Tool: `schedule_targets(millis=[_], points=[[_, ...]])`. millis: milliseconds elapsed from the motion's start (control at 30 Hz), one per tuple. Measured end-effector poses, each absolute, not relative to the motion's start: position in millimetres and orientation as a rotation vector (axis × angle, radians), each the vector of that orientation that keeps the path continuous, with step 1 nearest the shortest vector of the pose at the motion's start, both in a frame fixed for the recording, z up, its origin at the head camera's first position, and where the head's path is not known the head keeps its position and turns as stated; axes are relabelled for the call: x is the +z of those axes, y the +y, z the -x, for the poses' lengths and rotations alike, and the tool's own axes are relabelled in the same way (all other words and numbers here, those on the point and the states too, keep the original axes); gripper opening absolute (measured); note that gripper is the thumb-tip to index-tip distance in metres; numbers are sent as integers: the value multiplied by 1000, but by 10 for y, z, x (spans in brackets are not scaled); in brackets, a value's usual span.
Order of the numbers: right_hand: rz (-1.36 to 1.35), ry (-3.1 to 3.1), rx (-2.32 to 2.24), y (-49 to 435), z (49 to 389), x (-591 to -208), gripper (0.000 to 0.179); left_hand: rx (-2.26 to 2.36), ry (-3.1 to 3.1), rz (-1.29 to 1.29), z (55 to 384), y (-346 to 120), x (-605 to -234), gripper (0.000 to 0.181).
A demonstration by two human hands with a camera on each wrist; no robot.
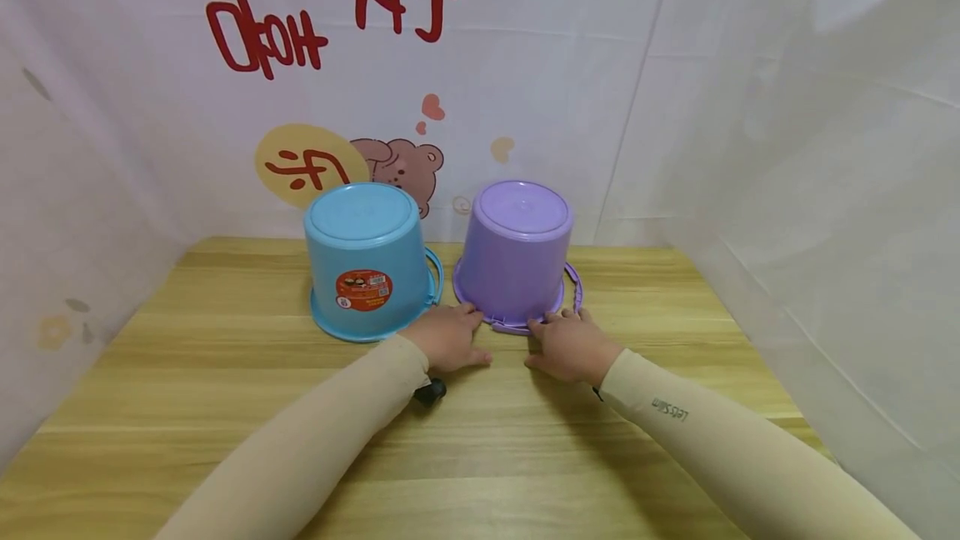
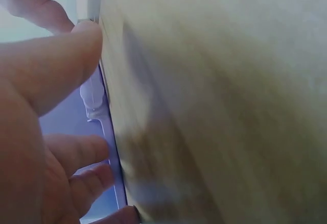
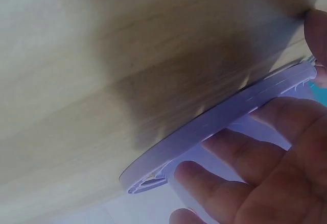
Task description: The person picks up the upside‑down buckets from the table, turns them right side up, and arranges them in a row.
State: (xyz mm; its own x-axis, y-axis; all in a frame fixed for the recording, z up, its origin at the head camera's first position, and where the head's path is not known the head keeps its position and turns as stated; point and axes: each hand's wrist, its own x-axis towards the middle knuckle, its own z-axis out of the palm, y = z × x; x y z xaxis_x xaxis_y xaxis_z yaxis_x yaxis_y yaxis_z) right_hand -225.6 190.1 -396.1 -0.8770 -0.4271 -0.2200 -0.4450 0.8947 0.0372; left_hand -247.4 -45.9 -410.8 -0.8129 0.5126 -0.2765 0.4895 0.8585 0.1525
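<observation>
Left hand and right hand, head view: at near lower side of upturned purple bucket, right of blue bucket. Left wrist view: fingers spread. Right wrist view: fingers spread, touching purple bucket.

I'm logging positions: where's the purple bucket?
In the head view, the purple bucket stands upside down on the table, right of the blue bucket, with the left hand and right hand at its near side.
</observation>
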Motion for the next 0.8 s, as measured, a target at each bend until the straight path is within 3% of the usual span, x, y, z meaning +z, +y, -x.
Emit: schedule_targets(millis=[800], points=[[651, 2851, 150, 1880, 2270, -3956, 67, 147, 2784, -738, 2513, -470, -4081, 76]])
